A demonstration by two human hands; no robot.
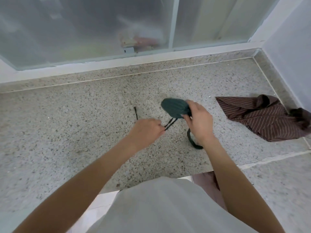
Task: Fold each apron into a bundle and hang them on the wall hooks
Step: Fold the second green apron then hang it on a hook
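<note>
A dark green striped apron is rolled into a tight bundle (175,107) just above the speckled stone counter (67,132). My right hand (199,121) grips the bundle's right side with curled fingers. My left hand (145,132) pinches the apron's dark strings (170,124), which run taut from the bundle to my fingers. A loose string end (136,112) pokes out beyond my left hand. A dark strap loop (192,140) hangs below my right wrist. A second apron, brown with thin stripes (262,117), lies crumpled on the counter at the right.
A frosted sliding window (101,27) with a white frame runs along the back of the counter. A white wall (292,56) closes the right corner. No wall hooks are in view. My white garment fills the bottom of the view.
</note>
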